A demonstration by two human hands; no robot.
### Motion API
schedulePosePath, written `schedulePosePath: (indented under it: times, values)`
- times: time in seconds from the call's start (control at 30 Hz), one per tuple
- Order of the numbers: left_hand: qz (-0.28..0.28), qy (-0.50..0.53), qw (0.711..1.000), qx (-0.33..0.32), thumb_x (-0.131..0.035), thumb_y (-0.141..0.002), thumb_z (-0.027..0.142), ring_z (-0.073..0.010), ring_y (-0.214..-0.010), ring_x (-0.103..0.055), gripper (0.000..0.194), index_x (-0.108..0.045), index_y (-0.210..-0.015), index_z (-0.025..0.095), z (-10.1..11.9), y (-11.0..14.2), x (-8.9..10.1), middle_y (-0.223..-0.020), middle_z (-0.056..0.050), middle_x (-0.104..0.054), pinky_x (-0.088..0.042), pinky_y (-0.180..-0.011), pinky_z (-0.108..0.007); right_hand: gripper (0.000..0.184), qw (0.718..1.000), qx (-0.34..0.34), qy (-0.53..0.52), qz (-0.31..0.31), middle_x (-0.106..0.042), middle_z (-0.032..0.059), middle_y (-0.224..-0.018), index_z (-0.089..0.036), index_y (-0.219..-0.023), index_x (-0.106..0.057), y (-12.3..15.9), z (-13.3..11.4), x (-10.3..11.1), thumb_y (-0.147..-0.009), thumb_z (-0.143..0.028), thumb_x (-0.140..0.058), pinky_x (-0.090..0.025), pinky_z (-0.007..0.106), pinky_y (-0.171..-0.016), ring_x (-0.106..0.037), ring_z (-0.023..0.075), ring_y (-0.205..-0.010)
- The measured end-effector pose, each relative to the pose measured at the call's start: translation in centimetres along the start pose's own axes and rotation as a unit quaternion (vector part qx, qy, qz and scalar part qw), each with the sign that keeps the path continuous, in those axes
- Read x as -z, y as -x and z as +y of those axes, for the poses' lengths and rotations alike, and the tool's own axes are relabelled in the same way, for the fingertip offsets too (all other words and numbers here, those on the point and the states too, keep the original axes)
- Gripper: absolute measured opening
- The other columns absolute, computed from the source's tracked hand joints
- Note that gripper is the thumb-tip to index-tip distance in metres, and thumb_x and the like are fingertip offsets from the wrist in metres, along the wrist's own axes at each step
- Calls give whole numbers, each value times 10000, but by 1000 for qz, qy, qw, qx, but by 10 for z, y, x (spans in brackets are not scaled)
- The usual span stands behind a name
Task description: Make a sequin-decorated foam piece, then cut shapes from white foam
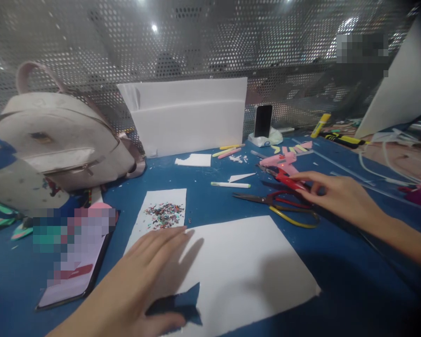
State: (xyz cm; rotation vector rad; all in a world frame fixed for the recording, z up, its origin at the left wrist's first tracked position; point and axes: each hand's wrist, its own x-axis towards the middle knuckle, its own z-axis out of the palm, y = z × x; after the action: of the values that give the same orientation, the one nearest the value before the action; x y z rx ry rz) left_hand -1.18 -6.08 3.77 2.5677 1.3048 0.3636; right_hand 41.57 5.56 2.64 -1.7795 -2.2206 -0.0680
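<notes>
My left hand (150, 267) lies with fingers stretched out on a large white sheet (245, 271). Beside its thumb a dark blue, fish-tail-like shape (185, 302) shows within the sheet; whether it is a hole or a piece on top I cannot tell. Closed around the red handles of a pair of pliers (284, 178), my right hand (330, 192) is over the table's right side. Under and left of that hand are scissors (256, 198) with red and yellow handles. A pink glue gun (280, 161) lies just behind the pliers.
A small white card (177, 194) carries colourful flakes. To the left are a phone (80, 262) and a pale backpack (56, 135). A white board (192, 119) stands at the back near another upright phone (263, 120). A marker (230, 185) lies mid-table; a yellow-black cutter (345, 139) lies far right.
</notes>
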Motion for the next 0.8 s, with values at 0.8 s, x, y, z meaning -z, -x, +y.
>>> schedulePosePath:
  times: [0.8]
  values:
    - [-64,-114,991,37,-628,-792,268,-409,-1383,-255,928,-36,-1505,328,3,0,-33,-1563,-95,-181,-276,-1065,-620,369,992,102,-13,-67,-691,-12,-849,-334,-1211,-577,3,-12,-5,-852,-405,-537,-430,253,-534,-637,177,-654]
